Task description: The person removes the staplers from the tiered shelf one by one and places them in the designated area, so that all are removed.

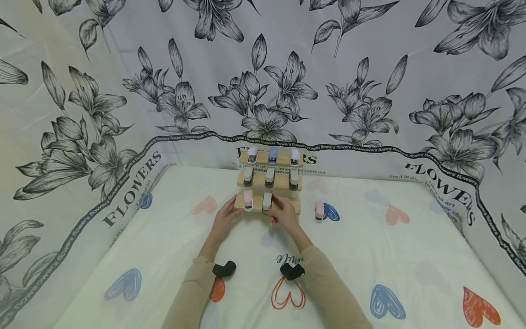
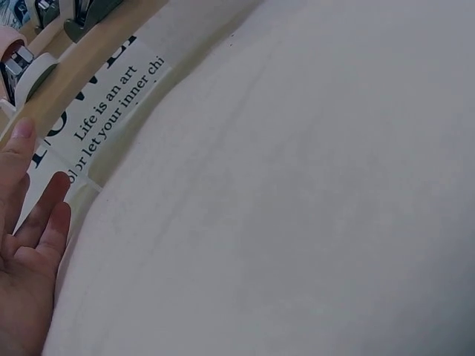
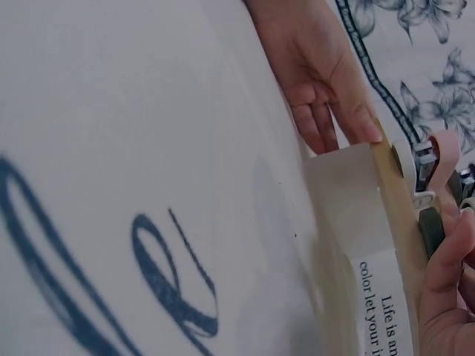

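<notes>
A three-tier wooden rack [image 1: 256, 181] stands at the back of the cloth with small staplers on its tiers. On the lowest tier sit a pink stapler [image 1: 248, 199] and, to its right, a light grey stapler [image 1: 267, 201] with a dark base. My right hand [image 1: 285, 214] pinches this grey one between thumb and fingers; in the right wrist view the fingers [image 3: 449, 259] cover much of it. At the rack's left end my left hand [image 1: 225, 218] grips the corner of the lowest tier, its thumb against the front edge [image 2: 56, 96].
Right of the rack, another pink stapler [image 1: 319, 211] lies on the heart-printed cloth [image 1: 349, 256]. The middle tier carries white-topped staplers [image 1: 269, 177]; a blue stapler [image 1: 272, 154] stands between two pale ones on top. A flower-printed curtain [image 1: 365, 119] hangs close behind.
</notes>
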